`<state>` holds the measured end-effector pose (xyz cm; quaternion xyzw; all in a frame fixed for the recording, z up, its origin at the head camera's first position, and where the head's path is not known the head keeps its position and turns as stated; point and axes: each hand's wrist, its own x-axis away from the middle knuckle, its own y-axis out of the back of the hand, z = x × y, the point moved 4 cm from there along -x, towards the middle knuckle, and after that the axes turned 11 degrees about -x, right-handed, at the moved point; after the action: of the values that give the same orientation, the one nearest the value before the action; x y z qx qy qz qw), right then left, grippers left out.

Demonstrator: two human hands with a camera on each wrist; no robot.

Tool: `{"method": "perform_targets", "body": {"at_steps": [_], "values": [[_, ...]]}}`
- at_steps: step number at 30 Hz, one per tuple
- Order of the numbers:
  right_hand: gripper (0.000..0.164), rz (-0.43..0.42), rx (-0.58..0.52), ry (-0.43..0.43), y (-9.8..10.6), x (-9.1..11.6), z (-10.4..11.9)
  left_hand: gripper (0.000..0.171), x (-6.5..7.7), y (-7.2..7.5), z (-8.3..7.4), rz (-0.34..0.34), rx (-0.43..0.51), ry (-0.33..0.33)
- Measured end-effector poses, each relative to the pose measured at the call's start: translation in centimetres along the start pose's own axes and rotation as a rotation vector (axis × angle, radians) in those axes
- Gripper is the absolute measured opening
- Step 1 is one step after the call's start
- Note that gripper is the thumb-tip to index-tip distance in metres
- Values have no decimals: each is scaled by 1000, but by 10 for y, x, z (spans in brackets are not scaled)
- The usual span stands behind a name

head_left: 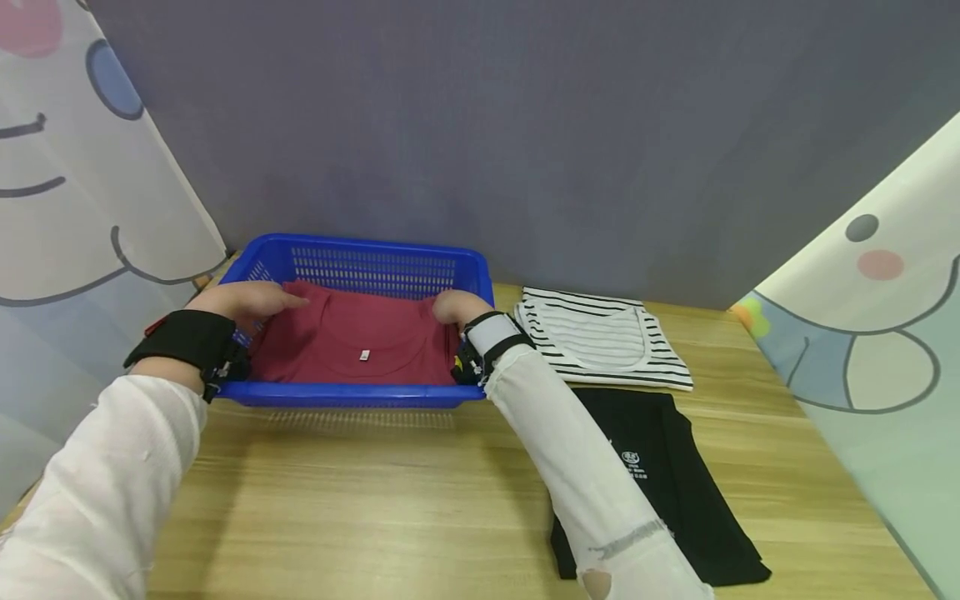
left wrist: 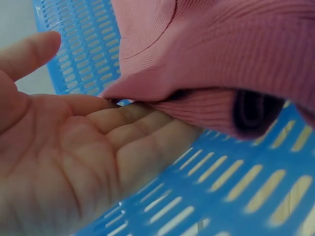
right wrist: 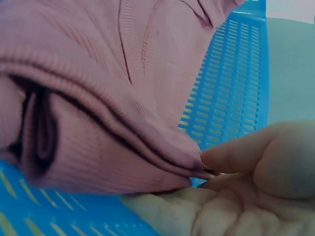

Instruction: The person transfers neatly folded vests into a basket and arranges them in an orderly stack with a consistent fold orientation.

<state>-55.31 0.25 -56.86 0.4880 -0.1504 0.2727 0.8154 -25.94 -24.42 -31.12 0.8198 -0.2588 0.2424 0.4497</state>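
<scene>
A folded dark red shirt (head_left: 382, 329) with a small white label at its neckline lies in a blue plastic basket (head_left: 352, 392). My left hand (head_left: 251, 298) is at the shirt's left side, inside the basket. In the left wrist view its straight fingers (left wrist: 142, 135) reach under the ribbed cloth, their tips hidden, and the thumb is held apart. On the opposite side my right hand (head_left: 457, 307) pinches the shirt's edge. The right wrist view has the thumb (right wrist: 231, 155) on top of that edge and the other fingers beneath it.
Right of the basket lies a folded white shirt with black stripes (head_left: 607, 337). A folded black garment (head_left: 667, 483) with white print is nearer, partly behind my right sleeve. A grey panel (head_left: 480, 142) rises behind the wooden table (head_left: 337, 508), with cartoon-printed sheets on both sides.
</scene>
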Motion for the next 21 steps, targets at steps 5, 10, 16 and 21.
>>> {"method": "perform_targets", "body": {"at_steps": [5,10,16,21], "values": [[32,-40,359,90,2,31,16,69,0,-2,-5,-4,-29,-24],[34,-47,380,41,20,133,55,66,5,2,-11,-5,-68,-53],[39,-41,268,15,44,230,91,71,14,13,-17,-31,-119,-57],[40,3,187,1,54,326,131,70,21,18,-21,-44,-198,-67]]}}
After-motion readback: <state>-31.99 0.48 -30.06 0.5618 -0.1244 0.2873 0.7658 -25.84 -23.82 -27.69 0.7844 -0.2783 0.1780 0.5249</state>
